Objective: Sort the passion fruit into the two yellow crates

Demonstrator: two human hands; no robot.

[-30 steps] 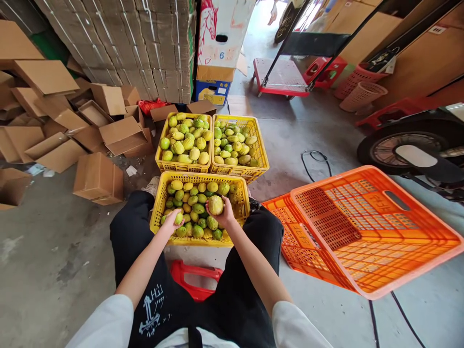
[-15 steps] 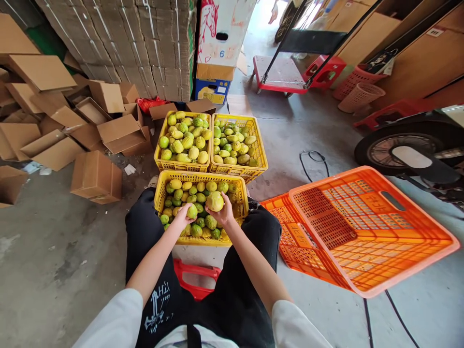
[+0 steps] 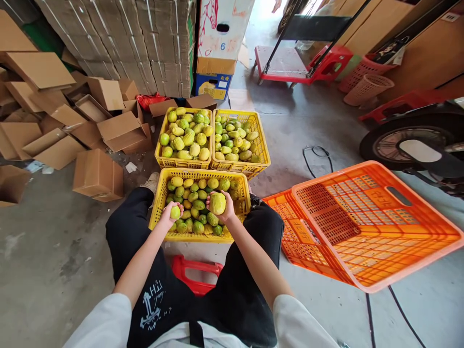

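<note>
My left hand (image 3: pixel 167 215) is closed round a small yellow-green lemon (image 3: pixel 175 211), over the left side of the near yellow crate (image 3: pixel 200 237). A larger, paler yellow lemon (image 3: pixel 218 203) sits in my right hand (image 3: pixel 228 210), its fingers wrapped about it above the crate's right half. Beneath both hands, green and yellow lemons (image 3: pixel 198 205) lie loose in this crate, which stands between my knees. Behind it, two more yellow crates stand side by side: the left one (image 3: pixel 183 164) is heaped with lemons, and the right one (image 3: pixel 241 166) holds lemons too.
To my right, an orange crate (image 3: pixel 377 217) lies tipped with its opening showing, leaning on another orange crate (image 3: pixel 300 232). Cardboard boxes (image 3: pixel 97 174) are piled at the left. A red platform trolley (image 3: pixel 281 63) and a motorbike wheel (image 3: pixel 409 145) stand farther back. Black cable (image 3: pixel 319 152) lies on the floor.
My left hand has moved left with its lemon, away from my right hand. My right hand has shifted slightly and still holds the larger lemon. The view has turned a little.
</note>
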